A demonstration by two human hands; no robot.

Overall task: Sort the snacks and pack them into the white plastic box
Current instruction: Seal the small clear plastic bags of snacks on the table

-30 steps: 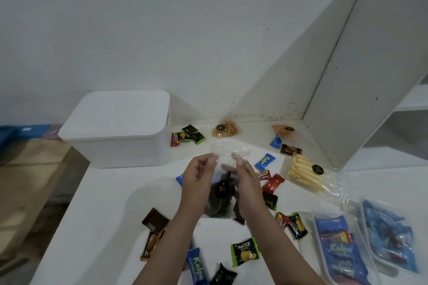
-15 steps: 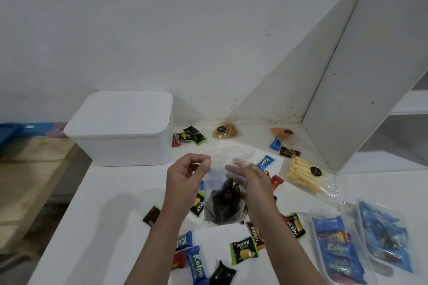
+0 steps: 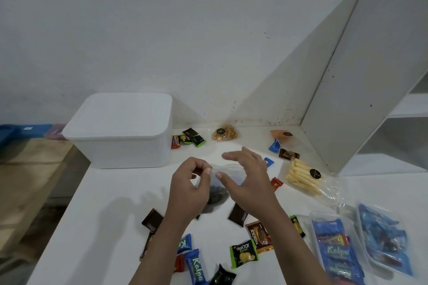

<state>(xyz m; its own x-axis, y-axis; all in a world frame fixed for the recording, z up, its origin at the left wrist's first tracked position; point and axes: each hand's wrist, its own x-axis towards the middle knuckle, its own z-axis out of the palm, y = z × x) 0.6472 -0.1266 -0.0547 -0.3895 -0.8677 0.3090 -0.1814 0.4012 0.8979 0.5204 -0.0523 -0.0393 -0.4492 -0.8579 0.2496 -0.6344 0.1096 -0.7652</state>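
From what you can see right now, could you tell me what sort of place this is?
Probably a plain home or storage corner: a white table against a scuffed bare wall, white shelving beside it, and a lidded white plastic box among loose snacks.

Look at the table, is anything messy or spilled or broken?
Nothing looks spilled or broken. It is messy, though: snack packets lie scattered over the white table at all angles, and the white plastic box has its lid on, so nothing is packed in it yet. The left hand pinches a clear bag.
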